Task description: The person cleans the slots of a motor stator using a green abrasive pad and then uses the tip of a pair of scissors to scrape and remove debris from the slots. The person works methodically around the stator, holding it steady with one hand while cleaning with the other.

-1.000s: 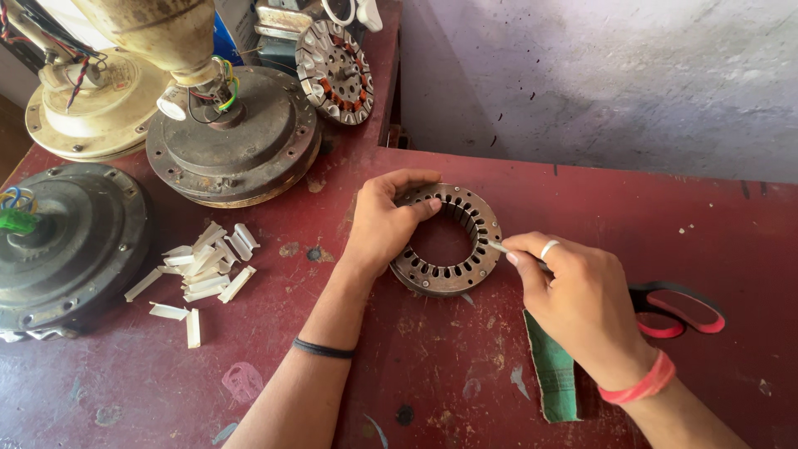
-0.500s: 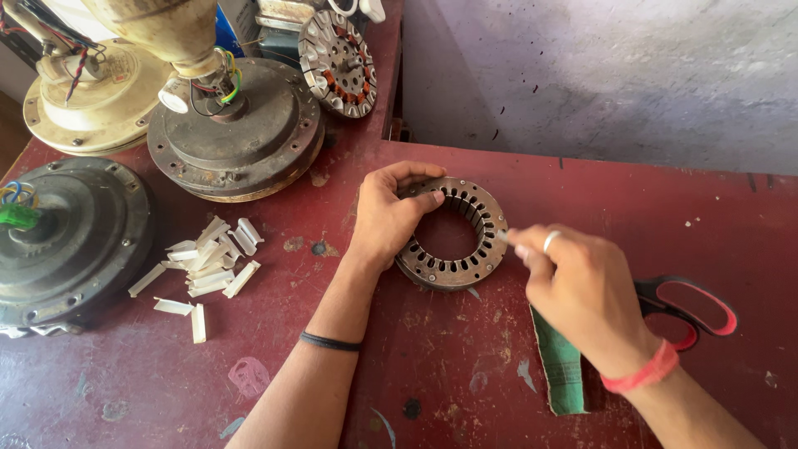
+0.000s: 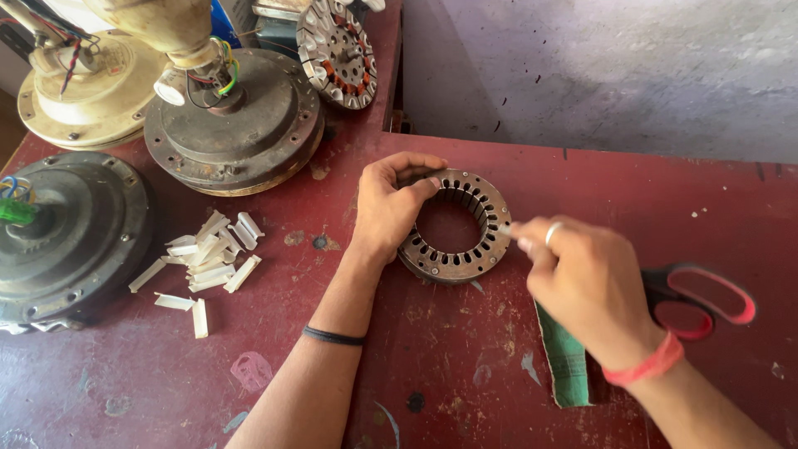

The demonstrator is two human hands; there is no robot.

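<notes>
A worn red table (image 3: 465,366) bears a slotted metal ring (image 3: 455,226), motor housings (image 3: 237,125), white strips (image 3: 204,262), scissors (image 3: 706,301).

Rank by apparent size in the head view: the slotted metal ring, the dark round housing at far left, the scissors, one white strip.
1. dark round housing, though cut off by the edge
2. slotted metal ring
3. scissors, partly hidden by the right hand, so unsure against the ring
4. white strip

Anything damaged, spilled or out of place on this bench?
Nothing is spilled or broken. The left hand steadies a slotted metal stator ring lying flat; the right hand holds a small, motion-blurred white piece at its rim. White slot-liner strips lie loosely scattered, and the red tabletop is chipped and scuffed.
</notes>
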